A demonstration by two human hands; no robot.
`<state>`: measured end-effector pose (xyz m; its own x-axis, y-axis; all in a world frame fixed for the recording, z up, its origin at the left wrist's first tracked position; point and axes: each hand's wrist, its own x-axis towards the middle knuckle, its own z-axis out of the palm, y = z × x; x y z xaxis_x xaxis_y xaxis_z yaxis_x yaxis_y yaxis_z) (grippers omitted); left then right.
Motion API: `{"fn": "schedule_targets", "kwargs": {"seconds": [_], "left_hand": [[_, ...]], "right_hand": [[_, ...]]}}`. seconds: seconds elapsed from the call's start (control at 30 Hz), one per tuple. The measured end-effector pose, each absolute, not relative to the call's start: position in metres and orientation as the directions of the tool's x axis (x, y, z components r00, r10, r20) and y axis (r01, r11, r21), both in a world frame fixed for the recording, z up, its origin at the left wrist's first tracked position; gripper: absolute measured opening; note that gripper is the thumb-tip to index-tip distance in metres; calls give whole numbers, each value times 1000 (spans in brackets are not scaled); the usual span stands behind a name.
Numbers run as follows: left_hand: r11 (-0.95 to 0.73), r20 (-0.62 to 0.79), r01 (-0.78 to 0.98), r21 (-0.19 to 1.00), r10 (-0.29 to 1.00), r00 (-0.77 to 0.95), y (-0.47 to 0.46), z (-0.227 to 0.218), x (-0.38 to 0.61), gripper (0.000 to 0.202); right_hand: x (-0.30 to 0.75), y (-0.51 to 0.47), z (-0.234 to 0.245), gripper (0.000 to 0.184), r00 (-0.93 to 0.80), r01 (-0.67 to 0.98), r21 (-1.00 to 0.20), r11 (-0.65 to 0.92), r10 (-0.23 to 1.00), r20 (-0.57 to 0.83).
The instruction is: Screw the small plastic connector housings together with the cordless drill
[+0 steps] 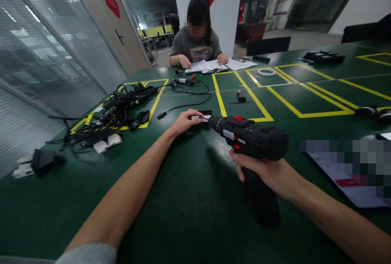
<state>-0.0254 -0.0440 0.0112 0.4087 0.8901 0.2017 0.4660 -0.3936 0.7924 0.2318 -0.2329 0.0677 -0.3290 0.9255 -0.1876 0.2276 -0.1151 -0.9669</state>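
My right hand (269, 172) is wrapped round the grip of a black cordless drill (255, 135) with red switches. The drill lies level above the table, its chuck pointing left. A thin bit runs from the chuck to a small black and white part (206, 114) on the green tabletop. Whether the bit touches the part or stops just short, I cannot tell. My left hand (185, 121) grips this part from the left, thumb and fingers closed on its near side. The fingers cover some of it.
Tangled black cables (122, 103) lie at left, near small black housings (139, 120). A corded tool (183, 81) trails its cable behind my left hand. Yellow tape (253, 97) marks the table. A tablet (345, 178) lies at right. Opposite, a person (195, 44) handles papers (207, 66).
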Motion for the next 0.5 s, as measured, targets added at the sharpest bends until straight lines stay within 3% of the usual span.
{"fn": "schedule_targets", "kwargs": {"seconds": [0.17, 0.5], "left_hand": [[-401, 218, 440, 804, 886, 409, -41, 8, -26, 30], [-412, 231, 434, 801, 882, 411, -39, 5, -28, 29]], "right_hand": [[232, -234, 69, 19, -336, 144, -981, -132, 926, -173], [239, -242, 64, 24, -384, 61, -975, -214, 896, -221]]}}
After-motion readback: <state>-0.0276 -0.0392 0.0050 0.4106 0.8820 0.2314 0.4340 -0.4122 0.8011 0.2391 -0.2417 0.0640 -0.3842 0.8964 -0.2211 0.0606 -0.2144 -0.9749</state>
